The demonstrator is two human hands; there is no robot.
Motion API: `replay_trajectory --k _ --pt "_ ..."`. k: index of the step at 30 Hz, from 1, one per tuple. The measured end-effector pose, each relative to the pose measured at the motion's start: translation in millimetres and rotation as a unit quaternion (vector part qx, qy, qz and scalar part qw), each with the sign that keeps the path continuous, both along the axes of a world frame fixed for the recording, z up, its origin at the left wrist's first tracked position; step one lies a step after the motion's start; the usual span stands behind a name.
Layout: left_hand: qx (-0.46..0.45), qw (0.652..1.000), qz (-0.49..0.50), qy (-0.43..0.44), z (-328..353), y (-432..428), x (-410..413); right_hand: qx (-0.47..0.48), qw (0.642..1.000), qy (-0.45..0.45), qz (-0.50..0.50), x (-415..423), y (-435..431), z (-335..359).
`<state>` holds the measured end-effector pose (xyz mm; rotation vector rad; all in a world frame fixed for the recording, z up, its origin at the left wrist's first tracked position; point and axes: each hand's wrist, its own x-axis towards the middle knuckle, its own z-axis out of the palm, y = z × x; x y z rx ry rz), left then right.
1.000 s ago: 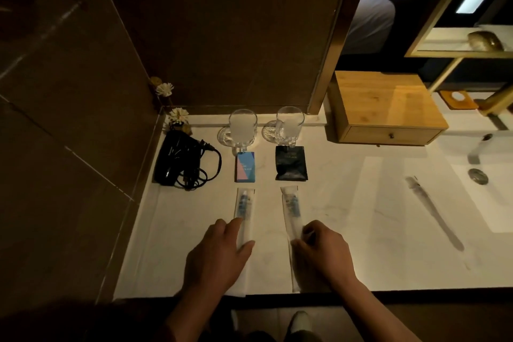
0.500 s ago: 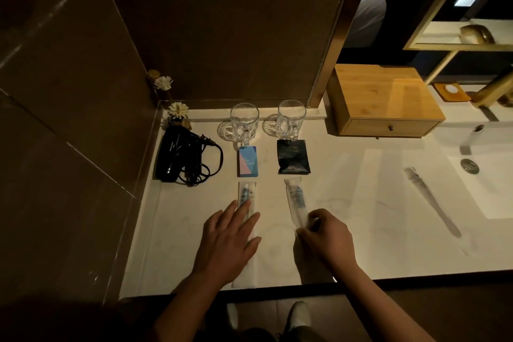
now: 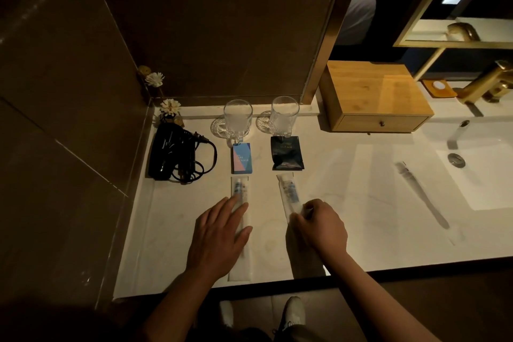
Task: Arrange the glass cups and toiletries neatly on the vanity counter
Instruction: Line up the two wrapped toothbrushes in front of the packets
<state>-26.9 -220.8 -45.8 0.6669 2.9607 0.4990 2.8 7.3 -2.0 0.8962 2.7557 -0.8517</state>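
Note:
Two glass cups, the left cup (image 3: 238,119) and the right cup (image 3: 284,115), stand on coasters at the back of the white vanity counter (image 3: 361,203). In front of them lie a blue and pink box (image 3: 242,158) and a black sachet (image 3: 286,153). Two clear wrapped toothbrush packets lie lengthwise nearer me. My left hand (image 3: 219,239) rests flat, fingers apart, on the left packet (image 3: 240,189). My right hand (image 3: 319,226) pinches the near part of the right packet (image 3: 289,192), which leans slightly left at its far end.
A black hair dryer (image 3: 172,151) with coiled cord lies at the left by the wall, behind it a small flower diffuser (image 3: 170,108). A wooden drawer box (image 3: 374,97) stands at the back right. The sink basin (image 3: 483,175) and gold faucet (image 3: 488,82) are far right.
My left hand has spread flat over the left packet. My right hand has slid a little up the right packet while pinching it. The view has shifted slightly.

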Motion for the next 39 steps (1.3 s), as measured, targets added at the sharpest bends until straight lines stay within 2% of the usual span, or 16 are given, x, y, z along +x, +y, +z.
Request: replay_trajectory --k 6,12,15,18,24,33,39 --pt "0.004 1.0 0.008 0.001 -0.5 -0.9 0.7 -0.001 1.0 -0.023 -0.011 -10.1 -5.9 6.9" --pt "-0.012 1.0 0.007 0.007 -3.1 -1.0 0.0 0.046 0.995 0.072 0.055 1.1 -15.7 12.4" --pt "-0.013 1.0 0.005 0.009 -4.5 -2.5 -0.3 0.004 0.989 0.108 0.097 8.9 -25.7 7.4" --pt "-0.007 1.0 0.004 0.013 -4.1 -2.9 0.4 0.013 0.987 0.145 0.067 17.6 -17.3 2.9" --pt "-0.002 1.0 0.007 0.02 -4.1 -3.7 0.9 0.049 0.991 0.063 0.104 18.0 -3.3 -1.3" --pt "-0.011 1.0 0.019 0.019 -3.6 -2.2 1.2 -0.043 0.993 0.057 0.091 1.7 -32.2 -0.4" --pt "-0.007 1.0 0.02 0.017 -4.2 -2.1 1.1 -0.06 0.994 0.055 0.079 -5.7 -41.3 -0.9"
